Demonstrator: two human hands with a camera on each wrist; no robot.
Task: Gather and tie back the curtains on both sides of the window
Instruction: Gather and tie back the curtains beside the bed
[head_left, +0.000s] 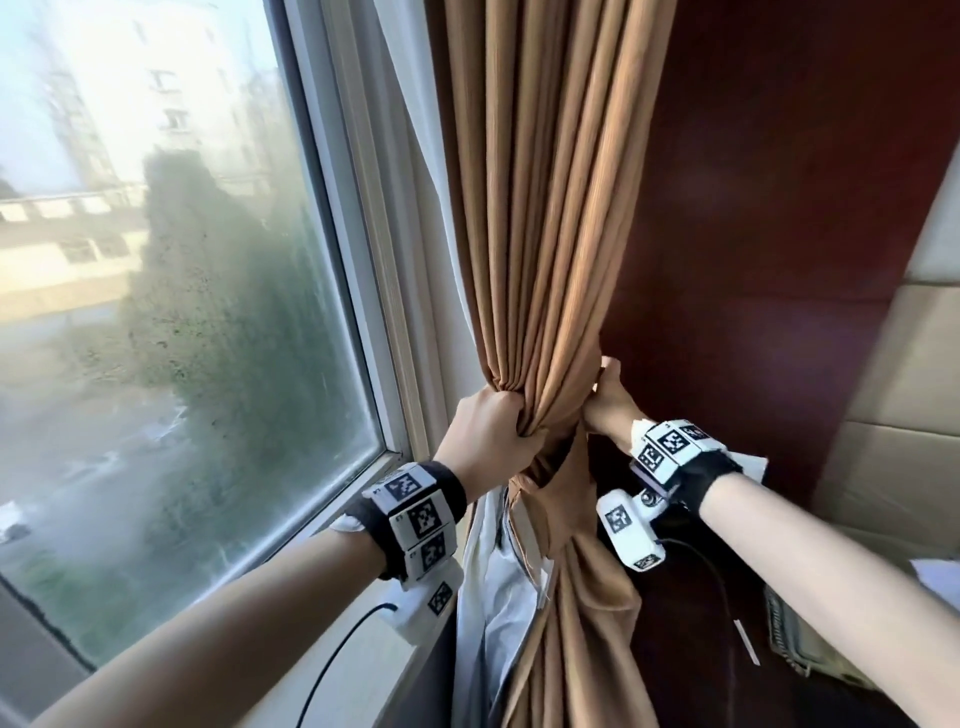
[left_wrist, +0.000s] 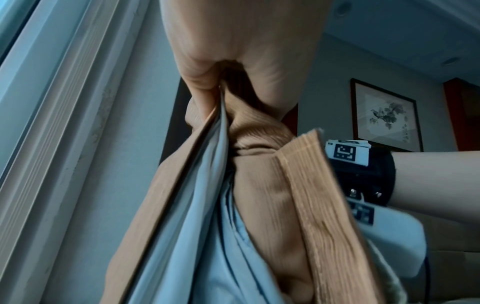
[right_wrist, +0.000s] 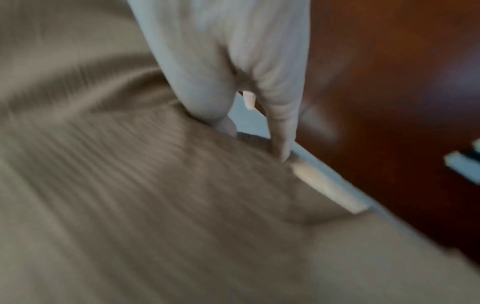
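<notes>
Both forearms reach up: my left hand (head_left: 488, 431) fists the pleated tan fabric curtain (head_left: 550, 234), bunched just right of the white-framed window (head_left: 358, 291). Right hand (head_left: 610, 402) pinches its far edge. Gathering's done imo; next I need a tie-back round the bundle, none visible.

Both forearms are bare, with no sleeves. The left wrist (head_left: 410, 514) wears a black band carrying a row of white blocks printed with black square markers, with a white camera housing (head_left: 428, 603) under it that bears another marker and trails a thin black cable (head_left: 332, 660). The right wrist (head_left: 675, 457) has the same black band and white marker blocks, plus a white marker-printed camera housing (head_left: 626, 530) on a small metal joint, with its own black cable (head_left: 722, 587).
</notes>
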